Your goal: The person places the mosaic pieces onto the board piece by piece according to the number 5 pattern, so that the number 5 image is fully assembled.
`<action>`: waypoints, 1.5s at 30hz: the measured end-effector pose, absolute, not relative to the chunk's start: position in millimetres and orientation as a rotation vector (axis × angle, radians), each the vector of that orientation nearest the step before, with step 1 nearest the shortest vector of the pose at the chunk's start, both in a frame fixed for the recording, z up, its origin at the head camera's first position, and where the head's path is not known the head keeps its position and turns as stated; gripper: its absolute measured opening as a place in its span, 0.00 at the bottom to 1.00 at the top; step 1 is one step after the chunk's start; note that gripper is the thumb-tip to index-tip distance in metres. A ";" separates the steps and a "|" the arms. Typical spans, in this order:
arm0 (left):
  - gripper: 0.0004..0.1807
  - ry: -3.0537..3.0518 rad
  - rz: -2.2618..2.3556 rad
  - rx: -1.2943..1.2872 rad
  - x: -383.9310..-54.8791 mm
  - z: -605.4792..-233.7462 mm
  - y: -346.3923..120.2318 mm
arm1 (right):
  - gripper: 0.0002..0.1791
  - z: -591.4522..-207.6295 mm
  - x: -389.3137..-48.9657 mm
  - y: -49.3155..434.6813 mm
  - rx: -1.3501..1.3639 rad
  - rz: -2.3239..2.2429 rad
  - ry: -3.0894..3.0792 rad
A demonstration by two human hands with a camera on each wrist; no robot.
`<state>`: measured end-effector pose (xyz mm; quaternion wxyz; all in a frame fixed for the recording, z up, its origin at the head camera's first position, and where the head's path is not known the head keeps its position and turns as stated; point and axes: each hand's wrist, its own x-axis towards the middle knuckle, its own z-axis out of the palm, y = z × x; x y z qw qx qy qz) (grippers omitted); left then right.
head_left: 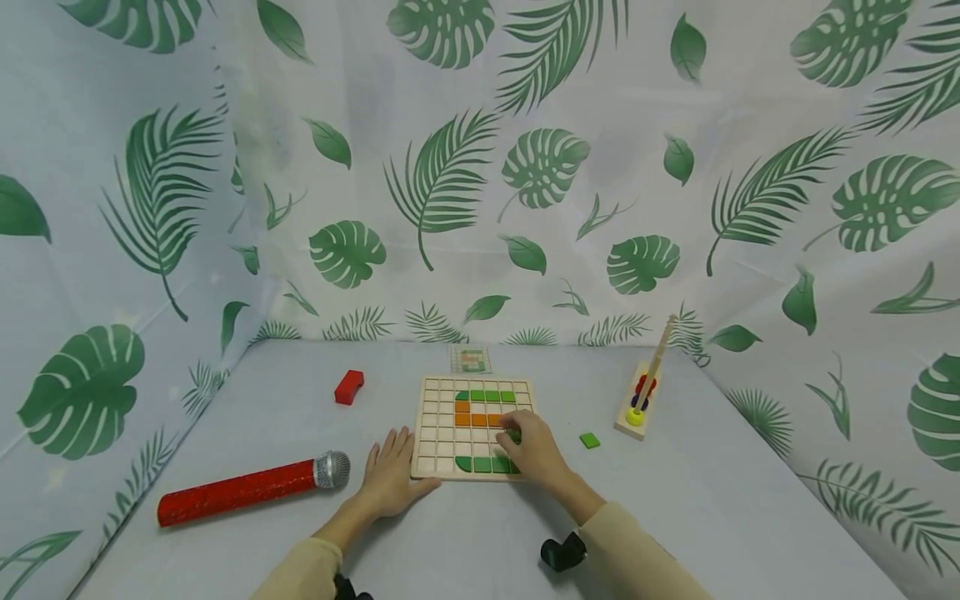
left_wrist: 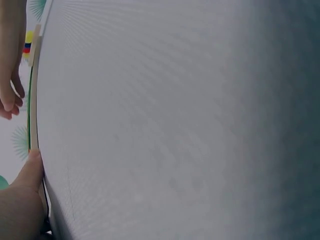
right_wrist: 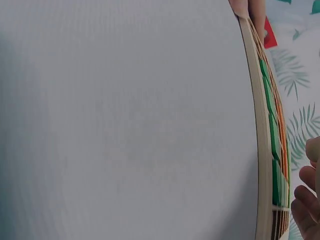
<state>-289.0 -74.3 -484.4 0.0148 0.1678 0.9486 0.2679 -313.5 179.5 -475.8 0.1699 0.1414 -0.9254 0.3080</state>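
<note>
A wooden grid board (head_left: pixel 438 437) lies on the table, with green and orange tiles set in some of its cells. My left hand (head_left: pixel 390 477) lies spread at the board's near left corner, and its thumb (left_wrist: pixel 31 172) touches the edge. Above the right part of the board, my right hand (head_left: pixel 534 446) has curled fingers and pinches a dark green tile (head_left: pixel 513 435) between thumb and forefinger. Only its fingertips (right_wrist: pixel 305 200) enter the right wrist view, where the tile is hidden. A loose green tile (head_left: pixel 590 440) lies to the right of the board.
A red microphone (head_left: pixel 240 493) lies at the left, and a red arch-shaped block (head_left: pixel 348 387) is farther back. Behind the board sits a small pattern card (head_left: pixel 471 359). At the right stands a wooden base (head_left: pixel 632 428) with coloured beads and an upright stick.
</note>
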 end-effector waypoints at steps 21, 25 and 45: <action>0.49 2.961 0.847 0.540 -287.8 -481.8 -75.5 | 0.16 -474.3 -309.3 260.1 0.026 0.749 -2.667; 0.49 2.959 0.848 0.542 -288.1 -483.5 -75.7 | 0.17 -476.3 -307.5 272.3 -0.002 0.707 -2.668; 0.48 2.964 0.831 0.545 -287.6 -483.2 -74.3 | 0.20 -478.4 -306.0 300.0 -0.107 0.717 -2.723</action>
